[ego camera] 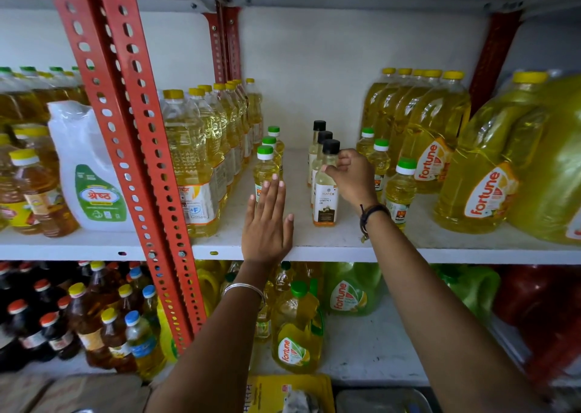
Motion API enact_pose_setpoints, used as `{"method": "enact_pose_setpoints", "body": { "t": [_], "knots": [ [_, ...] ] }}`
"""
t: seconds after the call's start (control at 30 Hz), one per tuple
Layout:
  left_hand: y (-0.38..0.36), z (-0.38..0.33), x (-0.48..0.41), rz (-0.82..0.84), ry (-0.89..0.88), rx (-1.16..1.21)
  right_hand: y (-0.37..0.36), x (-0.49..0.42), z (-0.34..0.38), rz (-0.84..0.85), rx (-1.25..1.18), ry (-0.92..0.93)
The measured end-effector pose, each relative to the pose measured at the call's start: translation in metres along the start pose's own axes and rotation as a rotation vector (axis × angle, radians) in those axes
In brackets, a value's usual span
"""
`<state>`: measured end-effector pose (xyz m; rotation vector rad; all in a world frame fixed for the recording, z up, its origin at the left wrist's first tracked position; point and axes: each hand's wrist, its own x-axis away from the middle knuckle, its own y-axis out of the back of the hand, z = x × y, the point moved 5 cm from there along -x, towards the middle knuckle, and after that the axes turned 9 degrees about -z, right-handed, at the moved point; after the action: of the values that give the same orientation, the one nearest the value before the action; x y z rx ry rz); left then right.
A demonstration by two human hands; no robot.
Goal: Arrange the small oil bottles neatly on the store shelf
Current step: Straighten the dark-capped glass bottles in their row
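Note:
On the white shelf [330,243] stand three small rows of bottles. Three green-capped yellow oil bottles [265,167] line up at the left. Three black-capped coconut oil bottles run back in the middle. My right hand [352,177] grips the front black-capped bottle [325,192] at its shoulder. My left hand [267,221] is flat with fingers straight, fingertips against the front green-capped bottle. Another row of three green-capped bottles [401,186] stands to the right of my right hand.
Tall yellow-capped oil bottles [191,161] flank the left, big Fortune jugs [434,136] the right. A red perforated upright [132,129] crosses the shelf front at the left. The lower shelf holds dark and yellow oil bottles and green jugs.

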<state>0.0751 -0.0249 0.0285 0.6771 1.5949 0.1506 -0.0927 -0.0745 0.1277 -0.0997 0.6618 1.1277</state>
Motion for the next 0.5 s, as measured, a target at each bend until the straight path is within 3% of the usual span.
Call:
{"method": "enact_pose_setpoints", "body": {
  "t": [0.17, 0.5],
  "knots": [
    [0.000, 0.000, 0.000, -0.001, 0.007, 0.005, -0.004, -0.002, -0.006, 0.099, -0.067, -0.038],
    [0.000, 0.001, 0.001, -0.001, 0.009, -0.009, 0.007, 0.008, -0.003, 0.126, -0.129, -0.074]
  ]
}}
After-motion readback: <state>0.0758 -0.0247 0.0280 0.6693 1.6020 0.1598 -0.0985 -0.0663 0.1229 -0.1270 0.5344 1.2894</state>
